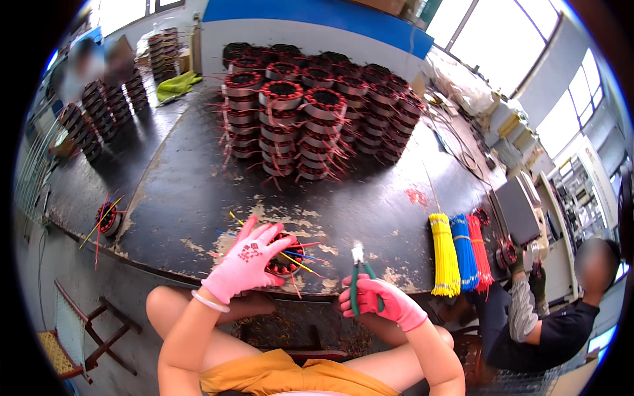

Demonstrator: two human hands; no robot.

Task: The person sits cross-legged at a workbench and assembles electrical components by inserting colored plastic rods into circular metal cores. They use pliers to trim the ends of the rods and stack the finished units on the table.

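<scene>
My left hand [247, 257], in a pink glove, lies over the left side of a motor stator [288, 266] near the table's front edge, with thumb and fingers spread around it. Yellow, blue and red wires stick out of that stator, and part of its ring is hidden by the glove. To the right, my right hand [386, 300], also gloved in pink, is closed around the green-handled pliers [356, 282]. Their metal jaws point away from me over the table, apart from the stator.
Stacks of stators [284, 119] stand at the table's back. Bundles of yellow wires [444, 254], blue wires [464, 254] and red wires [479, 254] lie right. A single stator [107, 219] sits far left, near a green cloth [178, 86]. A co-worker [548, 310] sits right.
</scene>
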